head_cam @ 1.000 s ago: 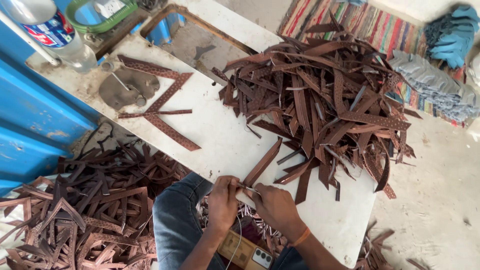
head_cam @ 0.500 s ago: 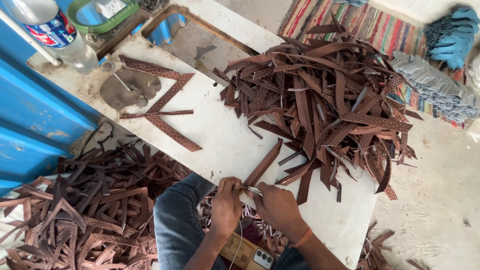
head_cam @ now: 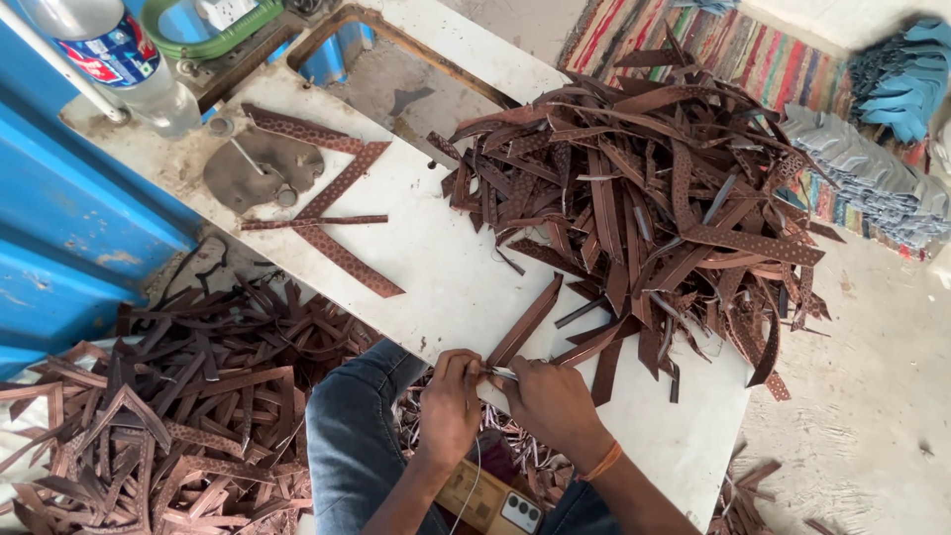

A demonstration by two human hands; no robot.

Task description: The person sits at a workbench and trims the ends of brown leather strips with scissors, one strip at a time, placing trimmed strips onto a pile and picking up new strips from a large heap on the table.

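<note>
Both hands work at the near edge of the white table (head_cam: 446,287), at about 6 o'clock in the view. Left hand (head_cam: 451,408) and right hand (head_cam: 550,401) are drawn close together, fingertips pinching a small pale, shiny piece (head_cam: 500,374) between them; what it is, too small to tell. It sits at the near end of a long brown strip (head_cam: 525,322) that runs away toward 1 o'clock.

Judgement: the strip end wants firm support against the table edge, both pinches kept close so the thin piece does not twist or slip; loose neighbouring strips should stay off the working end.

Surface: a big tangled pile of brown strips (head_cam: 644,198) fills the table from 12 to 3 o'clock. Flat perforated strips (head_cam: 337,198) lie crossed at 10 o'clock, beside a grey flat piece (head_cam: 260,170). Plastic bottle (head_cam: 119,59) at 11 o'clock.

Room: floor heap of strips (head_cam: 158,416) at 8 o'clock, blue metal panel (head_cam: 69,228) at 9, striped rug (head_cam: 713,40) at 1, blue-grey stacked pieces (head_cam: 882,129) at 2
</note>
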